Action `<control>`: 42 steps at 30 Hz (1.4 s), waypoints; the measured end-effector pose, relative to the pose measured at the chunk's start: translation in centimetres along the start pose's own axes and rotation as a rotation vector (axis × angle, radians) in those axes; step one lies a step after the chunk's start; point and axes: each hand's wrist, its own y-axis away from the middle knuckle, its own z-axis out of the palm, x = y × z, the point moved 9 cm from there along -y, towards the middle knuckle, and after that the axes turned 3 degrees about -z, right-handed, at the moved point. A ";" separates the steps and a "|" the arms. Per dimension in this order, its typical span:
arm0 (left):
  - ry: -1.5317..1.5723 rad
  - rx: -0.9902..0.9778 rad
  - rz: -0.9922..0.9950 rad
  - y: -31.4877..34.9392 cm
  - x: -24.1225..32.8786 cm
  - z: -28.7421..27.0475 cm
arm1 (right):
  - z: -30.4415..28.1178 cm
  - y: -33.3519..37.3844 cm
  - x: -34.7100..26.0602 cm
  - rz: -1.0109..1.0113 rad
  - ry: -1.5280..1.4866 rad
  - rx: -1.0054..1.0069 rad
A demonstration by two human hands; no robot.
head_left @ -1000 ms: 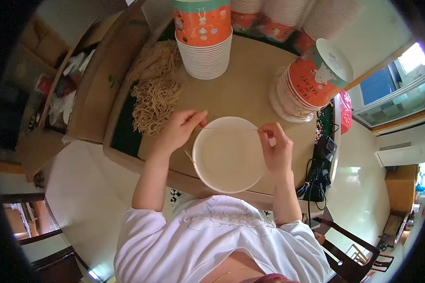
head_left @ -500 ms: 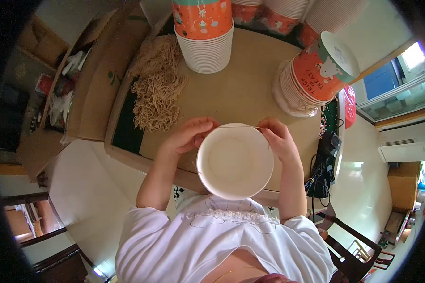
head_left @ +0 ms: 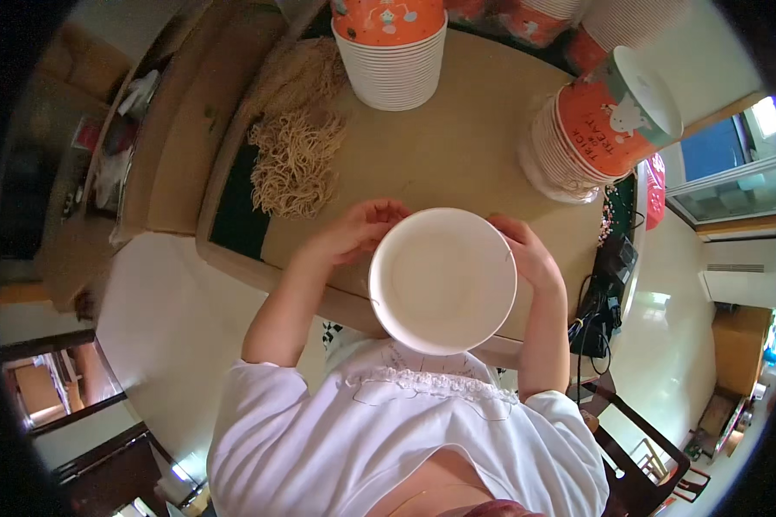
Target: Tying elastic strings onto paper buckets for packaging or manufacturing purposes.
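In front of my body is a round paper bucket (head_left: 444, 280), its white inside facing up toward me. My left hand (head_left: 366, 228) is at its upper left side, fingers curled and partly hidden behind the rim. At the upper right side my right hand (head_left: 530, 254) closes around the wall, with its fingertips out of sight. A short thin thread shows at the bucket's left rim. Beyond my left hand lies a heap of beige string (head_left: 297, 164) on the cardboard-covered table (head_left: 457, 155).
A stack of orange-and-white buckets (head_left: 392, 73) stands at the far middle. Another stack (head_left: 586, 129), in orange and green, leans at the right. Black cables and an adapter (head_left: 591, 319) lie along the right edge. A large cardboard box (head_left: 181, 146) stands left.
The string stretched between my hands across the rim is no longer visible there. Both hands have slid lower behind the bucket's sides. The whole view has shifted slightly.
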 end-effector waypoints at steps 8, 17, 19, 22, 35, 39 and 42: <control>-0.715 0.073 -0.124 3.4 0.5 0.9 | 0.2 0.7 -2.9 -0.120 0.591 0.033; -0.997 0.538 1.040 7.4 20.9 10.6 | -6.0 7.9 -23.2 -0.608 0.766 0.687; -0.862 0.553 1.351 6.9 25.5 13.7 | -9.0 8.6 -27.6 -0.951 0.449 0.661; -0.919 0.618 1.616 3.4 31.1 19.4 | -15.9 6.7 -31.6 -0.945 0.598 0.748; -1.044 0.243 1.714 -3.3 17.1 28.8 | -35.1 -4.4 -12.8 -0.580 -0.387 0.292; -1.166 0.169 1.354 -1.9 9.8 19.9 | -36.4 0.2 -8.9 -0.586 -0.410 0.320; -1.112 0.328 0.981 -0.7 7.2 10.2 | -40.0 6.5 -11.1 -0.502 -0.017 0.874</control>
